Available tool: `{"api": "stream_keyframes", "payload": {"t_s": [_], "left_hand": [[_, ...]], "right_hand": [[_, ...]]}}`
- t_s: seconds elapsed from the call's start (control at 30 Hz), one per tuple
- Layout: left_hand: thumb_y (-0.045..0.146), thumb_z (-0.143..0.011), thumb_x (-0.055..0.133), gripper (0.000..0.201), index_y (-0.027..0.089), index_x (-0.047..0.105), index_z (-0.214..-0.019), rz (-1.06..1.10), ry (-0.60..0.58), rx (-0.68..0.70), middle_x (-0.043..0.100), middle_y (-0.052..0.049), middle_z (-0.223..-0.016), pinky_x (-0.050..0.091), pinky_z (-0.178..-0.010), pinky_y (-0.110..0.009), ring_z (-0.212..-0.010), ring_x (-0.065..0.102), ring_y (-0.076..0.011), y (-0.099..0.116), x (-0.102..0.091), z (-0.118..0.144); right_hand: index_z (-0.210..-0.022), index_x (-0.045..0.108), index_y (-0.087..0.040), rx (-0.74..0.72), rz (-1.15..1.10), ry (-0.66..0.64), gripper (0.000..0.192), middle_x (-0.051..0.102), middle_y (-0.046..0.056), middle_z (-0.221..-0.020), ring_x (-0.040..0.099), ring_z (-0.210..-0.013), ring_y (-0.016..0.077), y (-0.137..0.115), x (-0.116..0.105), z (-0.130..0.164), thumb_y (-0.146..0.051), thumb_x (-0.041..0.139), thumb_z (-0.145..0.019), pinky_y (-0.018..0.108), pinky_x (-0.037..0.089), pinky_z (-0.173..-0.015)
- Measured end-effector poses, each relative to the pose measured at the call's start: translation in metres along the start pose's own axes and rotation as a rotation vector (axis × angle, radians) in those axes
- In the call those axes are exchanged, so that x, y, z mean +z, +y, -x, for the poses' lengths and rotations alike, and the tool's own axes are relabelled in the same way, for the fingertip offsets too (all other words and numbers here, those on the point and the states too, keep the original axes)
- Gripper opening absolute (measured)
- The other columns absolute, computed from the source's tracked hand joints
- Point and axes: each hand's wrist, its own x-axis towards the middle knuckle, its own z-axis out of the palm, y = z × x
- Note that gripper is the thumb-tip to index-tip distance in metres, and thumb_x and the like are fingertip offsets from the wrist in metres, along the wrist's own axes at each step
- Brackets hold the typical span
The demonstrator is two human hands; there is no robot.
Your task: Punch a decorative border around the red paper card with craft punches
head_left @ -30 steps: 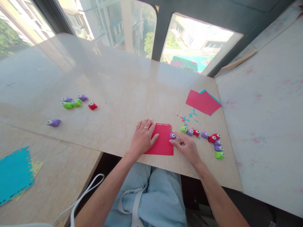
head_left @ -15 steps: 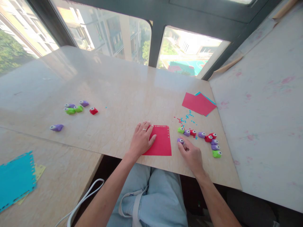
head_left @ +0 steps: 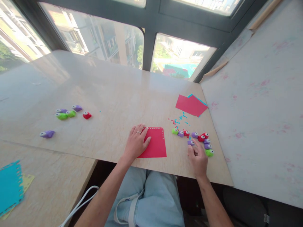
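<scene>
My left hand (head_left: 137, 142) lies flat, fingers stretched out, on the left part of a red sheet of paper (head_left: 156, 146). Small punched holes run along the sheet's top edge and upper right edge. To the right, my right hand (head_left: 198, 157) is beside a small purple craft punch (head_left: 190, 142) on the table. Its thumb and index finger are apart, the index fingertip close to the punch; whether it touches is unclear. Just beyond stand several more punches, among them a green punch (head_left: 175, 131), a red punch (head_left: 186, 133) and another green punch (head_left: 209, 153).
Red and blue paper bits (head_left: 181, 118) are scattered behind the punches, near stacked red and blue sheets (head_left: 191, 105). More punches (head_left: 62, 116) sit at the left. A blue sheet with notched edges (head_left: 10, 186) lies at lower left. A patterned wall (head_left: 255, 126) bounds the right side.
My right hand has moved right with the purple punch, away from the red sheet, and its fingers have parted from it. My left hand stays on the sheet. The view has shifted slightly.
</scene>
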Motion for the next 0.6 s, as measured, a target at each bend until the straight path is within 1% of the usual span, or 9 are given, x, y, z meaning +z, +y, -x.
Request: {"api": "stream_keyframes", "payload": {"t_s": [0.13, 0.37, 0.43, 0.5, 0.6], "left_hand": [[0.037, -0.097, 0.047, 0.043, 0.013, 0.057, -0.131, 0.002, 0.007, 0.003, 0.051, -0.017, -0.145, 0.028, -0.119, -0.052, -0.139, 0.042, -0.0299, 0.0, 0.0, -0.001], [0.032, -0.097, 0.049, 0.039, 0.013, 0.059, -0.129, 0.071, 0.031, -0.012, 0.054, -0.016, -0.142, 0.031, -0.118, -0.052, -0.137, 0.045, -0.0289, -0.003, -0.002, 0.0], [0.029, -0.096, 0.051, 0.037, 0.014, 0.059, -0.127, 0.125, 0.058, -0.025, 0.057, -0.015, -0.138, 0.033, -0.117, -0.052, -0.134, 0.048, -0.028, -0.004, -0.002, 0.002], [0.027, -0.094, 0.052, 0.035, 0.014, 0.06, -0.125, 0.207, 0.101, -0.058, 0.06, -0.015, -0.134, 0.039, -0.114, -0.05, -0.13, 0.052, -0.0265, -0.006, -0.003, 0.003], [0.026, -0.093, 0.051, 0.03, 0.017, 0.063, -0.12, 0.373, 0.199, -0.161, 0.065, -0.013, -0.125, 0.05, -0.104, -0.045, -0.12, 0.059, -0.0229, -0.013, -0.005, 0.006]], "right_hand": [[-0.117, 0.067, -0.011, 0.002, -0.022, 0.009, 0.049, 0.057, -0.001, -0.061, 0.052, -0.054, 0.0174, 0.0, 0.002, 0.0, -0.049, 0.054, -0.089, 0.03, 0.044, -0.058], [-0.115, 0.068, -0.012, 0.032, -0.053, 0.011, 0.05, 0.062, 0.002, -0.063, 0.055, -0.055, 0.0184, 0.0, 0.003, -0.001, -0.051, 0.054, -0.088, 0.03, 0.045, -0.056], [-0.11, 0.071, -0.012, 0.034, -0.031, 0.006, 0.049, 0.066, 0.004, -0.066, 0.058, -0.057, 0.0197, 0.002, 0.002, -0.001, -0.052, 0.053, -0.087, 0.031, 0.046, -0.057], [-0.105, 0.073, -0.013, 0.035, 0.005, -0.001, 0.049, 0.07, 0.008, -0.072, 0.063, -0.062, 0.022, 0.006, 0.002, -0.001, -0.053, 0.054, -0.084, 0.033, 0.048, -0.061], [-0.103, 0.074, -0.015, 0.07, 0.03, 0.002, 0.051, 0.072, 0.008, -0.074, 0.066, -0.063, 0.0244, 0.012, 0.002, -0.001, -0.056, 0.054, -0.079, 0.035, 0.049, -0.063]]}}
